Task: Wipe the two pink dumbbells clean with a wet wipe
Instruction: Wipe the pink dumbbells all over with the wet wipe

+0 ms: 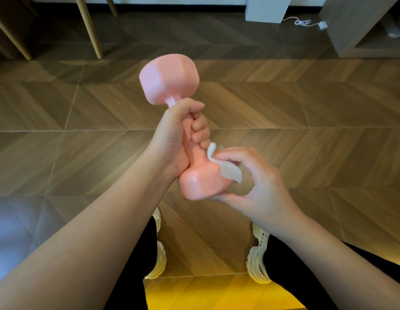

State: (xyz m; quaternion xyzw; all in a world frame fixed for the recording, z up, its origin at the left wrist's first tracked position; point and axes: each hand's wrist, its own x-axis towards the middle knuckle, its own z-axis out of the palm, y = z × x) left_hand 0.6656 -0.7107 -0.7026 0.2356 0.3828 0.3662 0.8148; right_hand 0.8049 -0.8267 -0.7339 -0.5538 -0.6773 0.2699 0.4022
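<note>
Over a matte, herringbone wood-look floor (306,113) with pale wooden legs (89,27) beyond, the left grip (172,135) wraps tight round the smooth handle of a glossy pink dumbbell (170,79) held upright in mid-air, while the right grip (261,186) holds a limp white wet wipe (228,172) against its faceted lower head.

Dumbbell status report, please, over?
Left hand grips pink dumbbell by handle. Right hand pinches wet wipe against its lower head. Nothing in the way.
</note>
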